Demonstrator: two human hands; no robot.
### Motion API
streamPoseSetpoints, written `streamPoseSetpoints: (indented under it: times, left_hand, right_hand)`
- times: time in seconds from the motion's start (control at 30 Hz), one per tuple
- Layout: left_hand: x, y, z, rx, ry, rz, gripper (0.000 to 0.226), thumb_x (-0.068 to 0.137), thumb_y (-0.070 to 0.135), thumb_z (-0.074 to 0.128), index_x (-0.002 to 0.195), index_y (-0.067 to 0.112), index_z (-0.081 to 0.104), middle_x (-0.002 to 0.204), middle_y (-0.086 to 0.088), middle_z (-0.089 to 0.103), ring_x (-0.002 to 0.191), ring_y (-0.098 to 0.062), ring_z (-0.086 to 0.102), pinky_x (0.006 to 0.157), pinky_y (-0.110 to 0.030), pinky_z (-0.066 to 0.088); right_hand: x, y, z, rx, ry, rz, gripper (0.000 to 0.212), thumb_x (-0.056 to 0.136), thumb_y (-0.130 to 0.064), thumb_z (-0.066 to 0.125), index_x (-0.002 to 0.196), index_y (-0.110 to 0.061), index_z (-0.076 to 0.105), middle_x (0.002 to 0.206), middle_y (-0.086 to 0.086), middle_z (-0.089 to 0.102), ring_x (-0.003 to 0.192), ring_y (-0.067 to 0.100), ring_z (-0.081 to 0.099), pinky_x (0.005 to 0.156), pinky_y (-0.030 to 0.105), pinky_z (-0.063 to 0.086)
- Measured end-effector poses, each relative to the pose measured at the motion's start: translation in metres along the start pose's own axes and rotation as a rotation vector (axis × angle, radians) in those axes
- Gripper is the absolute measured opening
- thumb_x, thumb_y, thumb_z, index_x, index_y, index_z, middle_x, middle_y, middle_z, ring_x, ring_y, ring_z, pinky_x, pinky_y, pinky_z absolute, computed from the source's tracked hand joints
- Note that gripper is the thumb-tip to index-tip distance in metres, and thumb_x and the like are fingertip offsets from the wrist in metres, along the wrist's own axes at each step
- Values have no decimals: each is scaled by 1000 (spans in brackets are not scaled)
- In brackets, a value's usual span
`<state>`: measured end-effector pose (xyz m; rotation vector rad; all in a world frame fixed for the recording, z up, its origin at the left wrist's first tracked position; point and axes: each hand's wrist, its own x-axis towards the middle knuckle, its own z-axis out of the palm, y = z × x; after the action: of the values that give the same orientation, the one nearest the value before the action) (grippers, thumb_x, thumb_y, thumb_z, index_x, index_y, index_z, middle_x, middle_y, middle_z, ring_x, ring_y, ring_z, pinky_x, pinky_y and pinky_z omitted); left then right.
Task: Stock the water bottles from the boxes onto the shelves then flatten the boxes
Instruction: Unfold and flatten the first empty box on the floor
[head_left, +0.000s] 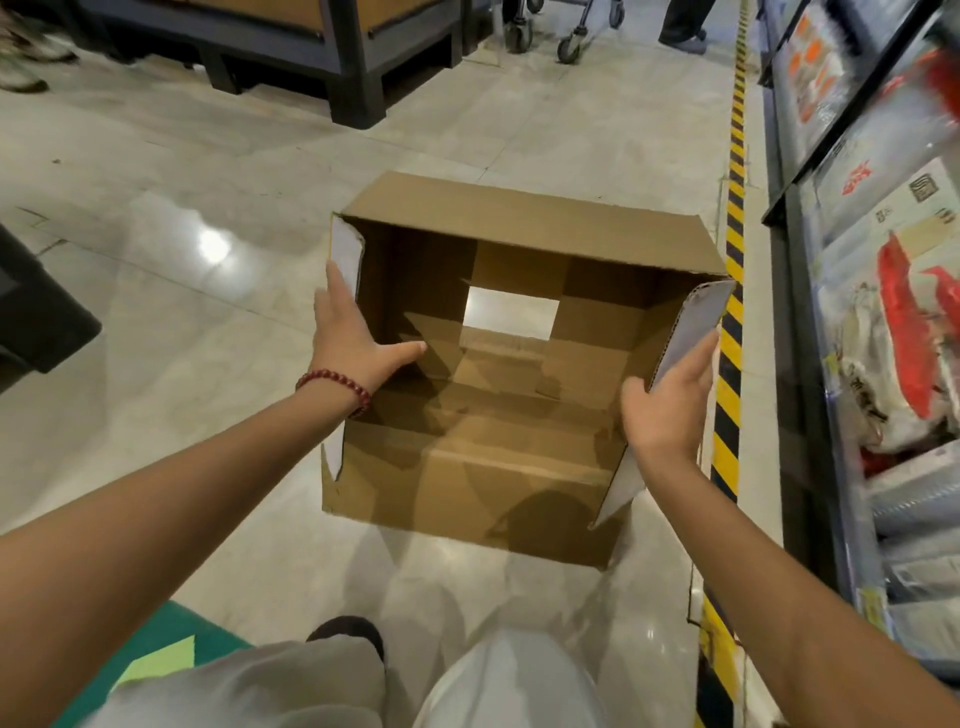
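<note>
Showing the head view: an empty cardboard box (498, 374) sits on the tiled floor (182, 234) between the person's outstretched arms, its top open and a rectangular gap in its bottom letting the pale floor show through. No water bottles are visible inside, so the stocking of this box appears finished and flattening is the step in hand. The left hand (353, 332) lies with straight fingers along the outside of the left wall and the thumb hooked over the rim; its grip is wide, a flat press rather than a clasp. The right hand (670, 400) mirrors it on the right wall beside the grey side flap (696, 322), fingers extended, thumb at the inner edge. A refrigerated display case (883, 312) of packaged goods stands just right of the box, behind a yellow-and-black floor stripe (732, 291). Cart wheels (571, 47) stand well apart up the aisle.

Risk, as judged: with the bottom flaps partly engaged, uneven inward pressure could buckle or tear a wall instead of folding the box along its creases, or push it toward the case.
</note>
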<state>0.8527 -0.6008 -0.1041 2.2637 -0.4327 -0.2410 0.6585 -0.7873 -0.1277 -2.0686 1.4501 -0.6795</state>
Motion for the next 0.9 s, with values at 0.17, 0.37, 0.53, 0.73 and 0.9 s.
streamPoseSetpoints:
  times: [0.17,0.37,0.53,0.73,0.9]
  left_hand:
    - [-3,-7,8,157,48,-76,43,93,7,48,133,7,31,102,-17,52,98,-35,59,72,-33,47]
    - [-28,-56,-1,23,12,-47,50,93,-1,45,138,9,27,127,-20,50,95,-32,60,73,-37,55]
    - [-31,-86,2,64,-22,-114,50,93,0,47,137,5,23,107,-24,55,76,-32,53,62,-38,48]
    - [-28,-113,7,-51,-103,-420,64,88,16,62,143,9,29,136,-18,49,117,-40,50,92,-51,48]
    - [-38,-114,-14,-40,42,-213,48,89,21,60,134,9,46,129,-15,55,115,-36,52,88,-46,48]
  right_hand:
    - [-14,16,-1,-12,-32,2,66,96,-4,40,152,-17,7,156,7,23,117,22,53,75,22,47]
    - [-46,52,4,180,-88,-27,68,95,0,39,152,-23,10,157,1,20,135,26,39,100,30,43]
    - [-53,75,22,188,-170,8,70,96,-10,45,151,-28,5,157,2,22,138,29,35,107,44,40]
    - [-78,86,39,258,-422,97,93,84,-24,68,150,-33,3,157,-3,21,140,23,31,110,39,35]
    - [-83,71,24,296,-210,31,89,86,-23,67,151,-26,6,158,-1,13,143,18,19,99,22,27]
